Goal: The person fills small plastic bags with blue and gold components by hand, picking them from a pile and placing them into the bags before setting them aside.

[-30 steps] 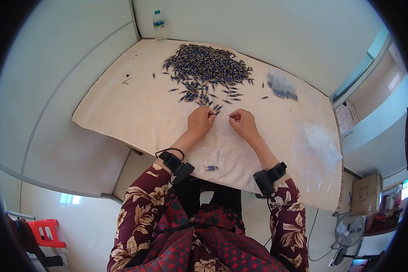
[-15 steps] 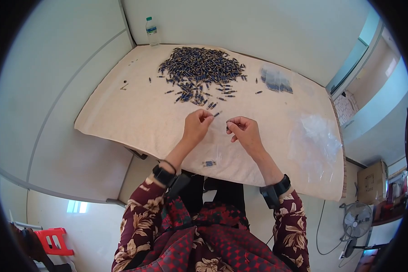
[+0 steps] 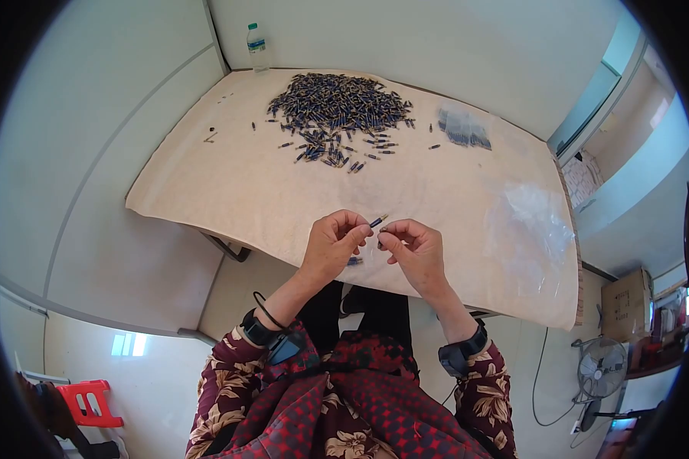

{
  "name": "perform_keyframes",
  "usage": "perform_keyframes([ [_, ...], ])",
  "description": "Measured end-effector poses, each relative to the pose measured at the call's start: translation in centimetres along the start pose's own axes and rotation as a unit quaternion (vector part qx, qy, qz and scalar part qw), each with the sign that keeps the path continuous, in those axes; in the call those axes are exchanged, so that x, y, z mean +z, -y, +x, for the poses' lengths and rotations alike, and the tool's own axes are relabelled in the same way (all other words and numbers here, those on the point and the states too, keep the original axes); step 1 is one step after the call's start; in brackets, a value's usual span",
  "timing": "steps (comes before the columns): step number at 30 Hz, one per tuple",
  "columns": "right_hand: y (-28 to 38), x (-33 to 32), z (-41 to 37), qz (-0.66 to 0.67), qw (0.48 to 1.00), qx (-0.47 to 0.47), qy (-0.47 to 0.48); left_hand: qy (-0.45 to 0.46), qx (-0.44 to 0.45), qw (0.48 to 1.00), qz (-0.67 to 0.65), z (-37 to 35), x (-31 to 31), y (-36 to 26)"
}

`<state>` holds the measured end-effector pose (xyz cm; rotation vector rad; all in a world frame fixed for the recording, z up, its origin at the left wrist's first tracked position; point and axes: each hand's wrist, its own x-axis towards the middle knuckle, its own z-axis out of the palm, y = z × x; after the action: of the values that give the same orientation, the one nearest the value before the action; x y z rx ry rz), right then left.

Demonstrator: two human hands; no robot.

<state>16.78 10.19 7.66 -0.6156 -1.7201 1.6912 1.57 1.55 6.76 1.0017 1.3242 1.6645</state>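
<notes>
My left hand (image 3: 331, 246) pinches a small dark-blue cylindrical piece with a brass-coloured end (image 3: 379, 221), which points up and to the right. Close beside it, my right hand (image 3: 419, 251) is closed, thumb against fingertips, on something small and dark that I cannot make out. Below the fingers, a few blue pieces (image 3: 355, 261) lie near the front edge of the cloth, partly hidden by my left hand. Farther back rises a large heap of the same blue and brass pieces (image 3: 337, 103), with loose ones spread in front of it.
A cream cloth (image 3: 230, 168) covers the table. At the back right lies a clear bag filled with blue pieces (image 3: 465, 128). Crumpled clear plastic bags (image 3: 530, 226) are at the right. A water bottle (image 3: 257, 52) stands at the back left corner. A fan (image 3: 601, 369) is on the floor.
Both hands have moved down toward the table's front edge. The piece in my left hand now shows its blue body and brass end, and my left hand partly covers the pieces below.
</notes>
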Motion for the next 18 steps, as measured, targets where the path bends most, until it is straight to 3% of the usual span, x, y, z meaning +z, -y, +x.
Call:
perform_keyframes([
  [8,1.7,0.3,-1.4,-0.126,0.992,0.004,-0.016,0.018,-0.010,1.000,0.016,-0.9,0.6,-0.7],
  [11,1.3,0.1,-1.3,-0.259,0.956,-0.129,-0.036,0.017,-0.011,1.000,0.023,-1.0,0.6,-0.3],
  [15,1.3,-0.3,-1.4,-0.302,0.937,-0.176,-0.018,0.018,-0.016,0.999,0.022,-1.1,0.8,-0.4],
  [18,1.5,-0.1,-1.4,-0.246,0.961,-0.124,-0.025,0.028,-0.019,0.999,0.018,-1.2,0.7,-0.3],
])
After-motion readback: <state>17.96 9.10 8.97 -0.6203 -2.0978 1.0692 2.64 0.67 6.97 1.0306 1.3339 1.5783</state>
